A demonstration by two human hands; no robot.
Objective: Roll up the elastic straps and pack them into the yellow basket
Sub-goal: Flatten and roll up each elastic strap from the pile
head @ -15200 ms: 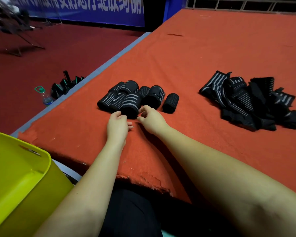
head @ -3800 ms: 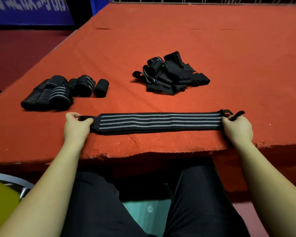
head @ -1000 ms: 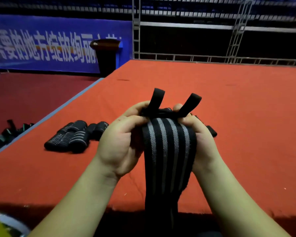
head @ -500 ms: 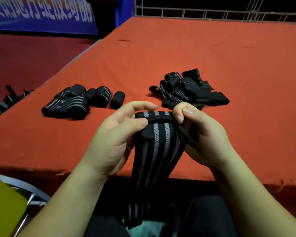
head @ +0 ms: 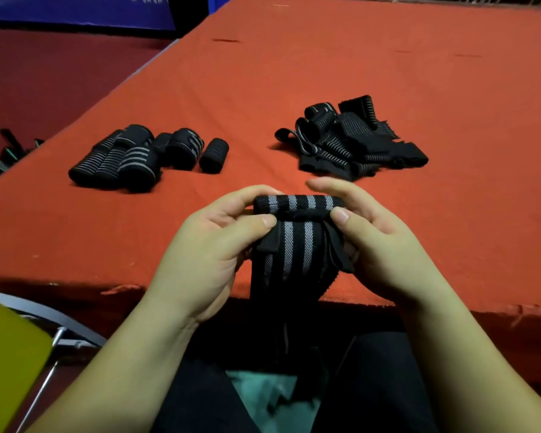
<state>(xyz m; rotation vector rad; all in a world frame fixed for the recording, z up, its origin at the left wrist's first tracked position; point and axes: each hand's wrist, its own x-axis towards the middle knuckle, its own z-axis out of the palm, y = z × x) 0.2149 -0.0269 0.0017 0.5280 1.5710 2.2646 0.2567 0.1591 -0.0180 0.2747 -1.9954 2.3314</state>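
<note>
A black elastic strap with grey stripes [head: 294,248] is held over the near edge of the red table. Its top end is folded into a short roll, and the rest hangs down toward my lap. My left hand [head: 210,254] pinches the roll's left end between thumb and fingers. My right hand [head: 378,245] pinches its right end the same way. Several rolled straps [head: 144,157] lie in a row at the left. A loose pile of unrolled straps [head: 347,142] lies further back on the right. A corner of the yellow basket [head: 7,364] shows at the bottom left.
The red cloth-covered table [head: 325,73] stretches far back; its left edge drops to a dark red floor. A metal chair frame [head: 60,329] stands by the basket. More dark straps [head: 3,154] lie on the floor at far left.
The strap's top end has been turned over into a first short roll and now sits lower, close to the table edge. Both hands keep pinching it.
</note>
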